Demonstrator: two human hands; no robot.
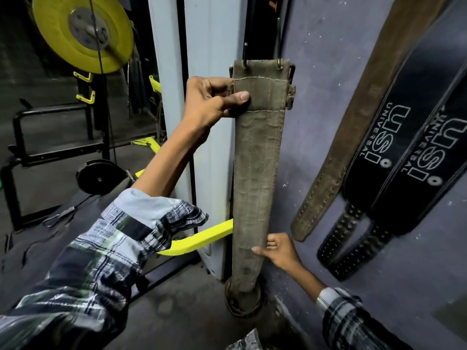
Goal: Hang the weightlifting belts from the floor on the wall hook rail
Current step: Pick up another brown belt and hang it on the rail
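Olive belt (257,157) hanging on two hooks (279,64) against the wall, left hand (209,102) pinching its top edge, right hand (278,250) gripping its lower edge, black belts (394,152) hung alongside

Worn olive belt (257,160) hanging vert. off two hooks (279,64), black USI belts (394,157) and brown belt (353,127) hung beside

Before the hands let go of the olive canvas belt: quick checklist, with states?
1. Olive canvas weightlifting belt top edge on the two metal hooks: ok, both pass through it.
2. Left hand pinches the upper belt: ok.
3. Right hand grips the lower edge: ok.
4. Belt hangs straight: ok.
5. Lower end clear of the floor: cannot tell.
6. Black printed leather belts to the right hung: ok.
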